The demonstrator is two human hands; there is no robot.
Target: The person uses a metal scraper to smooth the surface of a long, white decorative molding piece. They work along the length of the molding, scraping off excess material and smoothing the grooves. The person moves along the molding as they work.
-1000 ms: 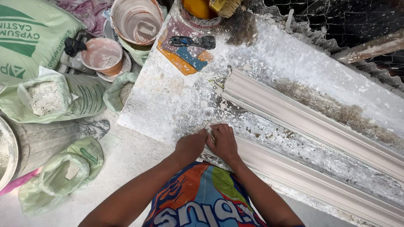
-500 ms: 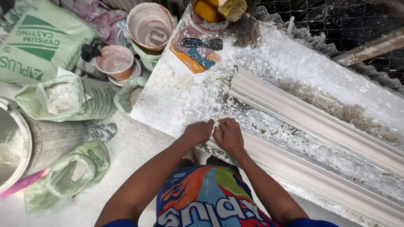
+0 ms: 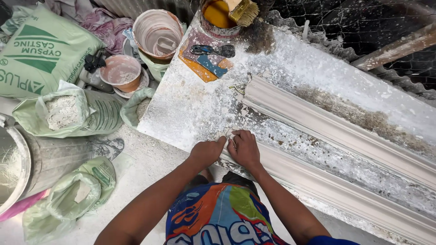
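Sacks line the left margin: a large green-and-white sack [image 3: 38, 50] lies at the top left, an opened bag of white powder [image 3: 61, 111] sits below it, and a metal bucket [image 3: 27, 163] stands at the far left edge on the floor. Right of these are a small orange-rimmed bowl [image 3: 120, 72] and a larger plaster-caked tub [image 3: 158, 32].

Further right begins the white, powder-crusted table [image 3: 190, 109]. At its far end stand a pot of yellow liquid [image 3: 218, 16] with a brush [image 3: 243, 11] across it, and a dark-handled scraper [image 3: 213, 50] lying flat.

At the near edge the left hand [image 3: 206, 152] is curled, fingers bent down, pressing at the end of the near moulding strip [image 3: 318, 181]. The right hand [image 3: 245, 149] is just beside it, fingers spread flat on the same end. Whether either pinches a small white scrap between them cannot be told — the fingertips hide it. A second, upper moulding strip [image 3: 327, 124] runs parallel, apart from both hands.

Judgement: the step in hand appears to be working loose or trimming the strip's end at the table edge. The next move calls for even, low pressure along the strip — cast plaster of this kind is likely to crack if levered from one point.
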